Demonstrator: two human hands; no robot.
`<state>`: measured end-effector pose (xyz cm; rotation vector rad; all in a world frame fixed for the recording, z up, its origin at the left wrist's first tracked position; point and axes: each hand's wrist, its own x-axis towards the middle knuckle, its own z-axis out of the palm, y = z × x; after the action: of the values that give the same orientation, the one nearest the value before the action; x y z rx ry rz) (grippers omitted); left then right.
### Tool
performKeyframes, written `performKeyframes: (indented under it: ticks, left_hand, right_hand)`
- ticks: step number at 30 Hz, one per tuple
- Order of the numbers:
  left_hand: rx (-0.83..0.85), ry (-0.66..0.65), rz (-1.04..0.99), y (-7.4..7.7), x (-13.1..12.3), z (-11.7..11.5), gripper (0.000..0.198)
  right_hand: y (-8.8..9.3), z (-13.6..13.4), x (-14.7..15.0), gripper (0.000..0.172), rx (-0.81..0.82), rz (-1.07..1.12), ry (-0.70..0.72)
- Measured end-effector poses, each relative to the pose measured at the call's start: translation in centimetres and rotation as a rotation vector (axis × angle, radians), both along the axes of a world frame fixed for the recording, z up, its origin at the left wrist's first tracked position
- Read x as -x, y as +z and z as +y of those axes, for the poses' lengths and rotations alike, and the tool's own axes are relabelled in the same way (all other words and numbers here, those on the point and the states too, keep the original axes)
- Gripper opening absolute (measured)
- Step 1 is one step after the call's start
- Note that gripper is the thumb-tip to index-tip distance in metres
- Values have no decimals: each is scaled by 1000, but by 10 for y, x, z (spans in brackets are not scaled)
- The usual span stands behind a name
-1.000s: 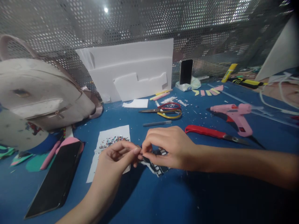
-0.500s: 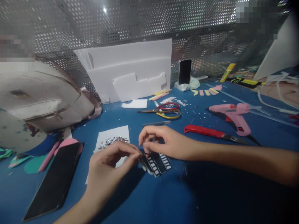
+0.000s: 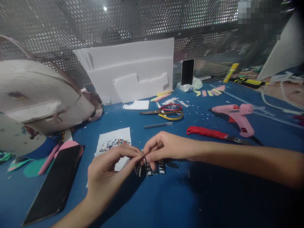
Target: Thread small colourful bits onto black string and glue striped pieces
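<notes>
Near the middle of the blue table, a small black piece with white rectangular stripes [image 3: 161, 167] hangs below my fingertips. My left hand [image 3: 111, 171] pinches its upper left edge between thumb and index finger. From the other side, my right hand [image 3: 163, 147] grips the same piece close to the left fingertips, its fingers curled and covering part of it. Just behind my left hand lies a white sheet [image 3: 125, 133] with scattered shiny multicoloured bits [image 3: 114, 144].
Scissors [image 3: 152, 112] and a grey pen [image 3: 158, 125] lie beyond my hands. A red-handled tool [image 3: 206, 132] and pink glue gun [image 3: 245, 118] sit at right. At left are a black phone [image 3: 54, 183] and pale backpack [image 3: 54, 95]; white boards [image 3: 133, 63] stand behind.
My right hand has moved slightly left, and its fingertips have come up to those of my left hand. The striped piece has turned and shifted a little left.
</notes>
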<state>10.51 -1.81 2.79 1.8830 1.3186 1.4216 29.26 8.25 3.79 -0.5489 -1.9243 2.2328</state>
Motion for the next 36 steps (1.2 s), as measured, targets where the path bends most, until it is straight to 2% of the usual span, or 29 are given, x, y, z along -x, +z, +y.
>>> performKeyframes:
  ticks: [8,17,24,29,32,36]
  left_hand:
    - [76,27,-68,7,-5,0,15]
    - [283,49,-262,9,-11,2,11]
    - [347,56,-258,8,-12,2,9]
    - [398,78,-267,6,-10,1,10]
    - [403,70,-289,5,-10,2,10]
    - [377,33,-345,4,-10,2,10]
  right_hand:
    - [-1,0,3,9,-73,37,-63]
    - [1,0,3,9,-249,83,-71]
    - [1,-1,2,10,-271,115,-155]
    - [5,-3,1,7,-394,160,-224]
    - [7,-4,0,7,-447,156,-232]
    - [4,-4,1,6,-430,146,-208]
